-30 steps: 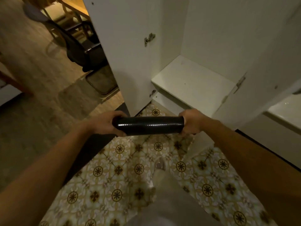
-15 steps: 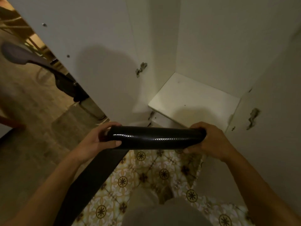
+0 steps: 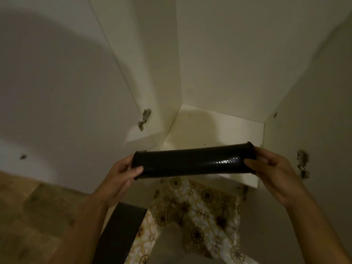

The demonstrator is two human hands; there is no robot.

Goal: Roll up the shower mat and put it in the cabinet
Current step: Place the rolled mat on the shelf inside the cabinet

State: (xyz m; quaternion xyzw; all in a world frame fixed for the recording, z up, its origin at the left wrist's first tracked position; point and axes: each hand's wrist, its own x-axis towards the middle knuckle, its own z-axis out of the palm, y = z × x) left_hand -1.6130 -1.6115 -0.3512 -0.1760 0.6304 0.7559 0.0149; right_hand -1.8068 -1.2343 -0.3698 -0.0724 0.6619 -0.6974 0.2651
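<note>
We are holding the glossy black rolled-up shower mat level at the open white cabinet; left hand and right hand fingers are clamping its ends; rolling looks done; next, we judge, lowering it onto the shelf without unrolling.

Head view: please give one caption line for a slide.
Both hands, left hand and right hand, hold rolled black glossy shower mat before open white cabinet.
</note>
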